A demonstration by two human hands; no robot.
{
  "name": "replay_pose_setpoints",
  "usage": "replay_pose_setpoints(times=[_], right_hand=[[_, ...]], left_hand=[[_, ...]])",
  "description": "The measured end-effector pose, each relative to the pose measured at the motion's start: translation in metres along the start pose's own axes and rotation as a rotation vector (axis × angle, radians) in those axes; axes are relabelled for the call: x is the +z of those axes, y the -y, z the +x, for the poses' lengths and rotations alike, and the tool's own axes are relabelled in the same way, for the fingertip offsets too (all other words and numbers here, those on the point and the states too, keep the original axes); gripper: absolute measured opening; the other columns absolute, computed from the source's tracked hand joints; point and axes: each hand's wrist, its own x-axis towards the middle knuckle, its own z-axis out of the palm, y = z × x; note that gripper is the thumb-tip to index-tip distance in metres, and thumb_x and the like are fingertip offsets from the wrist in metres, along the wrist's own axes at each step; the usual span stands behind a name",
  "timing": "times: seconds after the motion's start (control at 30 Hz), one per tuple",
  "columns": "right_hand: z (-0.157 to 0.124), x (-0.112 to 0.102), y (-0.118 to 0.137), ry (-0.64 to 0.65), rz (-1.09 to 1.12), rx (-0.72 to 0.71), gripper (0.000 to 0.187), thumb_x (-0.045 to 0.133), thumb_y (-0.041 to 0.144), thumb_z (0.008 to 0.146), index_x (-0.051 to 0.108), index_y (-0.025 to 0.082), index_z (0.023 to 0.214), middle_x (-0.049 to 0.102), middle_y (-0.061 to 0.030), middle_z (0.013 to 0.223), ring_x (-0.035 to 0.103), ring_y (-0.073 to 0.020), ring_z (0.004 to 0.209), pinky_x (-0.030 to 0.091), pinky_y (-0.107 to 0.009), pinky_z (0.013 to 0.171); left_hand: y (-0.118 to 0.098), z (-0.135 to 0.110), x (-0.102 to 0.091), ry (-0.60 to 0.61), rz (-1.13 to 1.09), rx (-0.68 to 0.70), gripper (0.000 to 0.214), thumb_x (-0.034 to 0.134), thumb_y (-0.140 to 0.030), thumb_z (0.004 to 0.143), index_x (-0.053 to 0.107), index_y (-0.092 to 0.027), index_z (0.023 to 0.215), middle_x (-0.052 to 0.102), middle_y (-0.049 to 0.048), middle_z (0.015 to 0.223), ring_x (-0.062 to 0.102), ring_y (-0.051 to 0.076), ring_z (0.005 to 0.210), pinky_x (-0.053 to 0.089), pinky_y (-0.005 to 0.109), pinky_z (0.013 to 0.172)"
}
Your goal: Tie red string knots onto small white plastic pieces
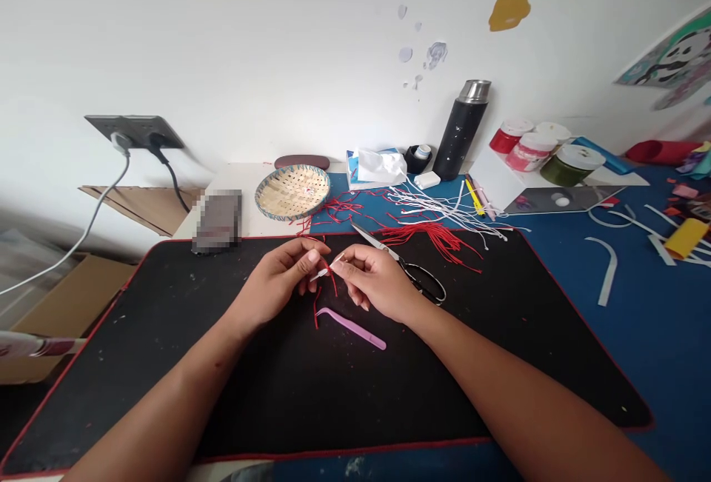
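Note:
Over the black mat [167, 363] my left hand [283, 275] and my right hand [375, 278] meet fingertip to fingertip. Both pinch a thin white strip [324, 270] between them, and red thread strands [327, 286] hang down from the pinch. A pink curved tool [351, 327] lies on the mat just below the hands. Scissors [408, 266] lie on the mat right behind my right hand.
Loose red strands [438, 236] and white strips [444, 208] lie at the mat's far edge. Behind stand a woven basket [292, 192], tissue pack [376, 166], black flask [462, 129] and paint jars [536, 147]. Paper scraps [608, 267] litter the blue table on the right. A cardboard box [55, 304] sits left.

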Motion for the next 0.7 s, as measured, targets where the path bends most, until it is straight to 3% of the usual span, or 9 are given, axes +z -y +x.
replay_pose_setpoints(times=[0.13,0.4,0.7], right_hand=[[-0.0003,0.0011,0.0000,-0.007,-0.006,0.006,0.026,0.064,0.045,0.096,0.062,0.019,0.096,0.053,0.0091,0.050,0.047,-0.0088,0.039,0.038,-0.018,0.036],[-0.0011,0.0029,0.0031,-0.013,0.001,0.004,0.025,0.061,0.043,0.098,0.063,0.019,0.096,0.052,0.0083,0.053,0.048,-0.0089,0.041,0.038,-0.017,0.036],[-0.0003,0.0045,0.0005,-0.076,-0.006,0.027,0.024,0.061,0.043,0.097,0.063,0.019,0.094,0.052,0.0086,0.051,0.045,-0.0087,0.038,0.036,-0.018,0.035]], left_hand=[[-0.0036,-0.0007,-0.0009,0.092,0.038,-0.029,0.039,0.083,-0.050,0.082,0.073,-0.018,0.101,0.070,0.0032,0.086,0.058,0.014,0.066,0.050,0.027,0.061],[-0.0059,-0.0011,0.0018,-0.008,0.100,-0.004,0.032,0.084,-0.046,0.081,0.071,-0.018,0.090,0.068,0.0012,0.080,0.057,0.014,0.064,0.049,0.026,0.061],[-0.0060,-0.0011,0.0028,-0.001,0.125,-0.080,0.039,0.085,-0.050,0.078,0.073,-0.017,0.094,0.070,0.0023,0.078,0.057,0.014,0.062,0.048,0.026,0.059]])
